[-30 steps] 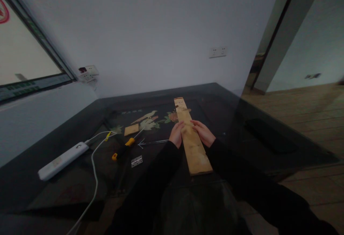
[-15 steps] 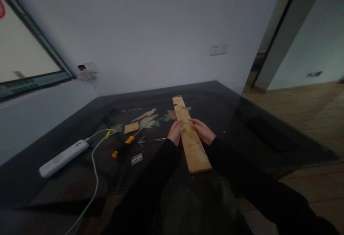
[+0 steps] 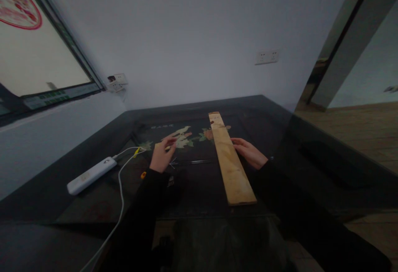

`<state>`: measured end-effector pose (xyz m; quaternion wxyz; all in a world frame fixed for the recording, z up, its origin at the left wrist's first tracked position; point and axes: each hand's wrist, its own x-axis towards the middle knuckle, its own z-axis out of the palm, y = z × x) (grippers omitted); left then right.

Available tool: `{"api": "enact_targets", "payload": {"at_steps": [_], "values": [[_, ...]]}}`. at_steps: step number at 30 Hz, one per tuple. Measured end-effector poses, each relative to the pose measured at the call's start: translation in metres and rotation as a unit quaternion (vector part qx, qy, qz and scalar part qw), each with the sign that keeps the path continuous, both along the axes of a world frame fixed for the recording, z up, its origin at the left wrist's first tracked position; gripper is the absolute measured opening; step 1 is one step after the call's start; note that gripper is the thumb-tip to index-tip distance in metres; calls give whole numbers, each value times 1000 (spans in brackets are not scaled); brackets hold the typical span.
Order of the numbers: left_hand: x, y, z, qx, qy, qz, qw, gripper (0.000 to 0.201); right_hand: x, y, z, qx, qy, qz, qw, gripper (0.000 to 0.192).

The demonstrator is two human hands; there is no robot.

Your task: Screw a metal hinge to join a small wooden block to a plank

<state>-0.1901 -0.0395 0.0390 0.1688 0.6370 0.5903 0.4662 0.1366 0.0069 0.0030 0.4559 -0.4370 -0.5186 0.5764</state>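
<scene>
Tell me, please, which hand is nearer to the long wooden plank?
The right hand: it rests against the long wooden plank on its right edge. The left hand is well off to the plank's left, at the small wood block.

left hand (image 3: 161, 156) covers most of the small wood piece (image 3: 159, 144) | left sleeve (image 3: 146, 205) hides the screwdriver (image 3: 143, 175) but its yellow butt | cable (image 3: 105, 239) cut off at bottom edge

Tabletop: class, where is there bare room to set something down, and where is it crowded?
Bare: right of the plank, beyond the right hand, and the near edge of the table. Crowded: around the left hand, with the small block and power strip.
</scene>
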Motion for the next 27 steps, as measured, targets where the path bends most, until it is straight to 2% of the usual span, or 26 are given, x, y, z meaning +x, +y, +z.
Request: {"api": "enact_targets", "payload": {"at_steps": [3,6,9,11,16,19,21,23,25,27], "values": [[-56,-13,-11,-80,171,109,976,30,5,-4,11,5,-19,-2,1000,32],[-84,-18,-30,-131,275,165,938,35,8,-7,16,3,-37,-13,999,28],[-88,-18,-45,-187,313,183,913,39,9,-6,15,-1,-44,-10,999,25],[-85,-17,-50,-210,331,175,903,37,9,-5,13,-4,-39,1,999,24],[-77,-14,-47,-227,345,158,897,24,8,-4,11,-6,-6,4,1000,21],[-70,-14,-36,-192,314,168,914,23,9,-4,13,-20,45,-10,999,19],[-57,-14,-23,-135,263,157,942,25,8,-4,15,-19,95,-21,995,16],[-32,-13,-8,-79,175,96,977,26,3,-6,19,-9,131,-14,991,15],[6,-10,6,-34,54,7,998,31,-5,-9,25,-6,144,18,989,17],[52,-6,15,-29,-90,-96,991,38,-14,-12,30,-7,143,63,988,24]]}}
